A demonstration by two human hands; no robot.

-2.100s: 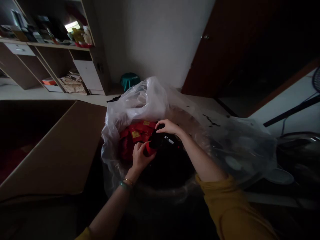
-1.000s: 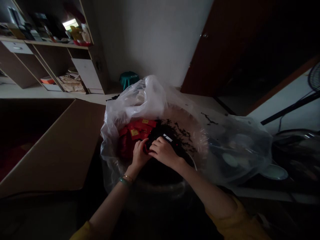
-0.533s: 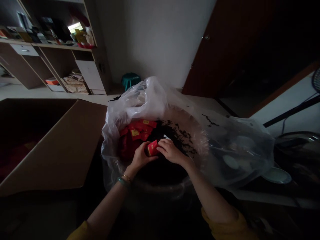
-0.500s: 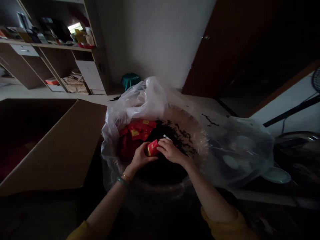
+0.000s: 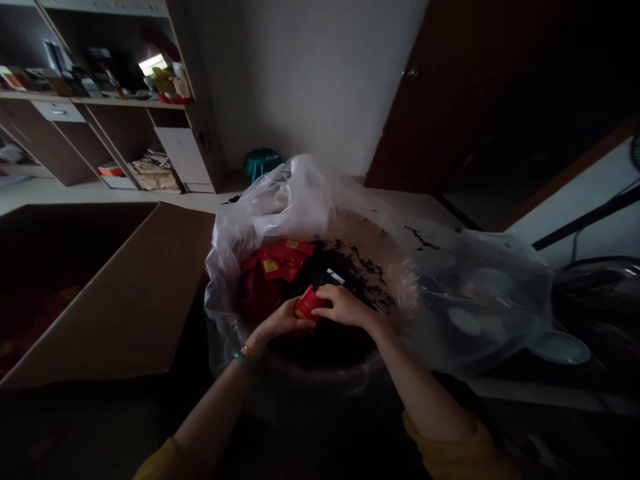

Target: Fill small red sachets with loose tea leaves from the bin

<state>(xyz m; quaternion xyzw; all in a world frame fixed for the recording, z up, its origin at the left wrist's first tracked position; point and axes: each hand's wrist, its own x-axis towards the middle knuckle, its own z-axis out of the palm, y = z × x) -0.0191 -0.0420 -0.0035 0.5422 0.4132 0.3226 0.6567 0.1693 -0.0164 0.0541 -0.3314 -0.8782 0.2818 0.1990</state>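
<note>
A small red packet (image 5: 307, 304) with a gold label is held over a round tub lined with clear plastic (image 5: 300, 193). My left hand (image 5: 285, 320) is closed around its left and lower side. My right hand (image 5: 345, 305) has its fingers and thumb at the packet's right edge, pinching it. Under the hands lie dark, dry leaf-like pieces (image 5: 357, 267), loose in the tub. Several more red packets (image 5: 285, 257) are heaped at the tub's left side. A small white flat object (image 5: 335, 275) rests on the dark leaves behind my right hand.
An open cardboard box (image 5: 115, 293) with red things inside stands at the left. Clear plastic sheeting (image 5: 480, 307) spreads to the right, near a pale dish (image 5: 560, 349). Behind are a teal bin (image 5: 263, 163), a shelf unit (image 5: 125, 100) and a brown door (image 5: 425, 100).
The packet is tilted more upright, its top edge raised. My right hand has shifted slightly at its edge, uncovering more of the white object. The view has moved a little.
</note>
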